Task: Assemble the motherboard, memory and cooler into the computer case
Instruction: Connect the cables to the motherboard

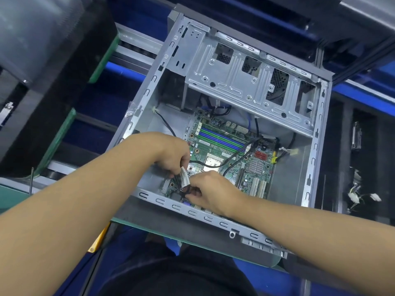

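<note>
An open grey computer case [307, 182] lies on its side before me. A green motherboard [233, 159] sits inside, with blue and green memory slots [222, 138] and a bare silver processor [212, 162] at its middle. My left hand [174, 155] pinches a white cable connector [184, 177] with black wires over the board's near left corner. My right hand [210, 190] grips the same black wires just below the connector. No cooler is mounted on the board.
A metal drive cage [245, 77] spans the case's far half. Loose black cables cross the board. A dark tray at right holds white connectors [363, 197]. Conveyor rollers and green pallets [59, 142] lie left. A green mat edge runs under the case.
</note>
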